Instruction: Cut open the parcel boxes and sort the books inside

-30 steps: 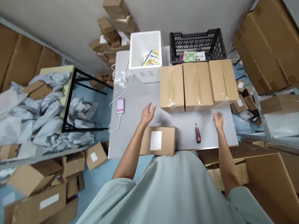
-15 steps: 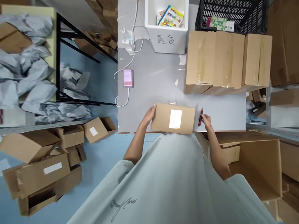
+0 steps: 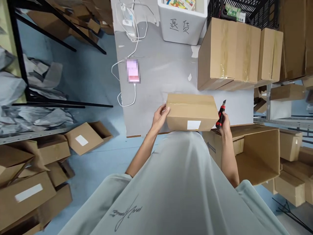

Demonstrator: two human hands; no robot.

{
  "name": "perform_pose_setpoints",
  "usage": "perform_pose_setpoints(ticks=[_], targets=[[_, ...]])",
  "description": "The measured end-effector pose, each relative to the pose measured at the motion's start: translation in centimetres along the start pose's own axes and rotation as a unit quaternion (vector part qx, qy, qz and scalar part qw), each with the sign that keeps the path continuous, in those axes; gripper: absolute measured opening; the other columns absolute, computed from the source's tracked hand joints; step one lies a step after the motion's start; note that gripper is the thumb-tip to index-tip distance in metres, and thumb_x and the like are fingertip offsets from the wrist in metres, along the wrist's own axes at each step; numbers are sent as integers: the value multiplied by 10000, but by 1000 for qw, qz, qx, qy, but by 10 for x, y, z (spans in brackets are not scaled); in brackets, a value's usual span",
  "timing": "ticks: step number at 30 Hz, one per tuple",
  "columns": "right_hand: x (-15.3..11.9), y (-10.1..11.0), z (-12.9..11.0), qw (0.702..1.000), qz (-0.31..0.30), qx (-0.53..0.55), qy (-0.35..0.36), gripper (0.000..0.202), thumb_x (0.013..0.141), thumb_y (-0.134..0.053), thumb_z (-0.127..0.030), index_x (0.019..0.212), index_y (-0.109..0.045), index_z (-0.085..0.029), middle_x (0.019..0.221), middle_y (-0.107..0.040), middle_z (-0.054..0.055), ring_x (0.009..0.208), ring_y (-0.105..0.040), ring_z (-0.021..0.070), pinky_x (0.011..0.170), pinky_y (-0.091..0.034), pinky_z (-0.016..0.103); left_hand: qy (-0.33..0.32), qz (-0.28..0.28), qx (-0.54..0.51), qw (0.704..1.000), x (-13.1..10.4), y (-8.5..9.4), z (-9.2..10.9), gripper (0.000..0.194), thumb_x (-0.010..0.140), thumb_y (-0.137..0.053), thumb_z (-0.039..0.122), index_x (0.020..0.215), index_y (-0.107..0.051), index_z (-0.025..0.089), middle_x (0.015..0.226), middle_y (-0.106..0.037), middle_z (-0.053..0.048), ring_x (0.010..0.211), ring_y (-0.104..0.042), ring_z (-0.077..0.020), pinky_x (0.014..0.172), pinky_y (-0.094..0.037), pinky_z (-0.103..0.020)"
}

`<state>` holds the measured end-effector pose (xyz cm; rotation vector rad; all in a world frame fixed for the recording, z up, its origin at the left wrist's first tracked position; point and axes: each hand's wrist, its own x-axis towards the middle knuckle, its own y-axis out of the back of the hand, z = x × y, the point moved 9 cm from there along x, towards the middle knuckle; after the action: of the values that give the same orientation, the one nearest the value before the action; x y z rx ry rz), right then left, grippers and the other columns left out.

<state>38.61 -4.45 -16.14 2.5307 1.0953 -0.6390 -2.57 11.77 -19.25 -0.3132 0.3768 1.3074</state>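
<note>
A taped cardboard box (image 3: 192, 106) rests at the front edge of the grey table (image 3: 156, 75), close against my shirt. Its white label (image 3: 194, 125) is on the side facing me. My left hand (image 3: 160, 118) holds the box by its left end, thumb near the top edge and the other fingers partly hidden. My right hand (image 3: 225, 122) is closed around a red and black utility knife (image 3: 220, 115), its blade tip pointing up and away from me. The knife is beside the box's right end; whether the two touch I cannot tell.
Taped cartons (image 3: 233, 52) stand at the back right, before a black crate (image 3: 259, 9). A white bin (image 3: 183, 26) holds books. A phone (image 3: 133, 70) lies on its charging cable at left. A large opened carton (image 3: 259, 153) is below the table at right; discarded boxes (image 3: 31, 192) lie on the left floor.
The box has tipped so its taped top now faces up and its label faces me. My right hand has come in with the knife, and the view has shifted right.
</note>
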Motion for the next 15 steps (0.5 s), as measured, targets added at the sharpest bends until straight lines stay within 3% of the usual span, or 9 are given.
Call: perform_pose_setpoints(ticks=[4, 8, 11, 15], targets=[[-8, -3, -10, 999, -2, -12, 35, 555, 850, -719, -799, 1000, -667, -267, 1042, -804, 62, 1082, -776, 294, 903, -625, 382, -38, -9, -53, 998, -12, -6, -2, 958, 863, -881, 787, 1586, -631, 210, 1736, -598, -189, 1545, -659, -413, 1315, -546, -531], [2, -8, 2, 999, 12, -26, 23, 557, 755, -812, -763, 952, -644, -270, 910, -767, 0, 975, -775, 250, 881, -645, 364, -56, -15, -67, 996, -16, -16, -16, 1081, 834, -893, 806, 1662, -544, 204, 1793, -513, -221, 1654, -546, -413, 1370, -485, -536], [8, -14, 11, 998, 3, -55, 14, 529, 755, -798, -737, 939, -638, -268, 867, -738, -13, 929, -764, 228, 839, -643, 343, -57, -11, -62, 996, -20, -17, -31, 1246, 785, -903, 854, 1736, -445, 192, 1837, -421, -258, 1712, -459, -424, 1410, -418, -539], [8, -12, 6, 996, -3, -85, 21, 473, 800, -830, -660, 967, -605, -278, 991, -795, 16, 1041, -781, 227, 843, -638, 314, -57, -27, -36, 997, -30, -15, -44, 1392, 773, -898, 878, 1839, -265, 246, 1809, -460, -233, 1707, -460, -416, 1408, -412, -538]])
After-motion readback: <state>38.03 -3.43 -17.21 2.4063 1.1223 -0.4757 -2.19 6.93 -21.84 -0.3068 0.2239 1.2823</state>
